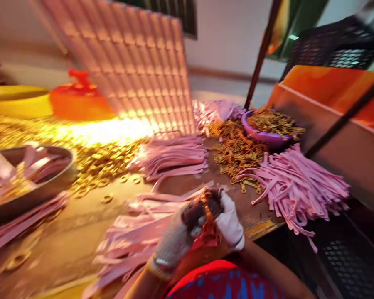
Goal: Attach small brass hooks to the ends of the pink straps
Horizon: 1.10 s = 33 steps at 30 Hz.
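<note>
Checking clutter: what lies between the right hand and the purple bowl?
Head view: gold-coloured metal pieces and ends of pink straps, then bare tabletop nearer the right hand.

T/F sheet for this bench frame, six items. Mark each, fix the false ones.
1. The left hand and right hand are both gloved. True.
2. The purple bowl is empty. False: gold-coloured metal pieces are heaped in it.
3. Pink straps lie beside the left hand. True.
4. The yellow tub is at the picture's right edge. False: it is at the left edge.
5. Loose gold-coloured rings lie on the bench. True.
6. The hands are held wide apart. False: they are close together, at a reddish-brown bundle too blurred to identify.
</note>
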Each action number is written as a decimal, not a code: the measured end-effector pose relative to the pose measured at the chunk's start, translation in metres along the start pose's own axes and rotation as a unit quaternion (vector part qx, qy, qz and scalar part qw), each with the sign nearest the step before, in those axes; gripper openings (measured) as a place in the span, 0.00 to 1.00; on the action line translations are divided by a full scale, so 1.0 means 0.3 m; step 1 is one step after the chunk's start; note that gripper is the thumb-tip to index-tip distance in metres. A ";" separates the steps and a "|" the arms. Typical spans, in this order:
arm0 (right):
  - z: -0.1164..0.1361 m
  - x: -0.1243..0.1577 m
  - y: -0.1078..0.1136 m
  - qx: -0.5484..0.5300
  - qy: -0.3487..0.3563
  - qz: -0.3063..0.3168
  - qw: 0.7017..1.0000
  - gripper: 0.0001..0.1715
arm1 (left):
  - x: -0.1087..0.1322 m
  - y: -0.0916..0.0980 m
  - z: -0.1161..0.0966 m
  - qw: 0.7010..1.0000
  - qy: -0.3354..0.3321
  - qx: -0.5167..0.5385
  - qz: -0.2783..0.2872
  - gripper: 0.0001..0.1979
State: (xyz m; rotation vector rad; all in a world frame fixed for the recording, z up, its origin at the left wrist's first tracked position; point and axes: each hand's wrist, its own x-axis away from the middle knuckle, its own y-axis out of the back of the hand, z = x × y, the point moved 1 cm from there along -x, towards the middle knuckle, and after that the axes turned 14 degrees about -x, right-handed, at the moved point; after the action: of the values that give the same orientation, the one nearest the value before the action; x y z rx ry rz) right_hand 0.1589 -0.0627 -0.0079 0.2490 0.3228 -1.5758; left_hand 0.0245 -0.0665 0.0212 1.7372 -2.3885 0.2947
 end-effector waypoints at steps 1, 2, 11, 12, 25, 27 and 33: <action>-0.008 0.004 0.016 -0.031 -0.014 0.009 0.999 0.15 | -0.001 0.011 0.029 0.999 0.016 0.025 -0.014 0.16; -0.012 0.002 0.034 -0.040 -0.024 0.023 0.999 0.15 | -0.007 0.019 0.048 0.998 0.025 0.047 -0.019 0.17; -0.034 -0.140 0.124 0.100 -0.020 0.176 0.979 0.18 | -0.046 0.090 0.042 0.993 0.009 -0.118 -0.015 0.23; -0.032 -0.160 0.121 0.114 -0.009 0.196 0.974 0.19 | -0.050 0.096 0.042 0.992 0.015 -0.128 -0.004 0.23; -0.014 -0.233 0.077 0.338 0.036 0.388 0.857 0.01 | -0.114 0.178 -0.026 0.957 -0.004 -0.288 -0.032 0.17; -0.002 -0.243 0.080 0.369 0.023 0.417 0.830 0.03 | -0.122 0.178 -0.026 0.953 -0.025 -0.303 -0.015 0.11; -0.021 -0.209 0.055 0.278 0.059 0.316 0.905 0.07 | -0.148 0.162 -0.025 0.980 0.014 -0.199 0.022 0.18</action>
State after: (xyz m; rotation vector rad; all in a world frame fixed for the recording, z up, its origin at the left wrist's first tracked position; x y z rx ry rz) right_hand 0.1771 -0.0022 0.0077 0.8105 -0.1274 -0.9721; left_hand -0.0080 -0.0093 0.0144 1.4876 -2.2698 -0.1466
